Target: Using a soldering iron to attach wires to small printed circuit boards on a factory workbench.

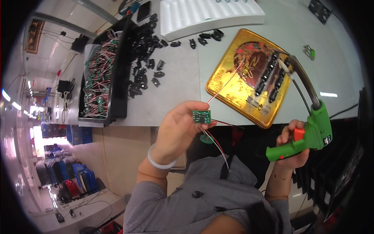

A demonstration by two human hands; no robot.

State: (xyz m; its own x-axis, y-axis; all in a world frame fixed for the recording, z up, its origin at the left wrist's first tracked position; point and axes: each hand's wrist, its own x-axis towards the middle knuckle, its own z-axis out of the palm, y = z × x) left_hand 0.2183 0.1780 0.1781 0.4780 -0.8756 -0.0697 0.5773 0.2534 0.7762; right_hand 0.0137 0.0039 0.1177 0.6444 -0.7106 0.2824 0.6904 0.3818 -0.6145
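Your left hand [180,126] pinches a small green circuit board [201,116] between thumb and fingertips, held up in front of you just off the near table edge. Thin red and white wires [216,142] hang from the board toward your grey shirt; one more wire runs up toward the gold tray [233,89]. A pale bangle [159,162] sits on that wrist. Your right hand [293,150] is wrapped tight around the grip of a green glue gun [309,136], with the orange trigger by your fingers. Its long metal nozzle curves up over the gold tray's right side. On that tray lie two short rows of small black parts [269,76], close to the nozzle tip. Further left on the white table [175,89], a loose pile of black clips [146,50] spreads beside a black bin [103,74] full of green boards and wires. A white ridged tray [210,13] sits at the far edge.
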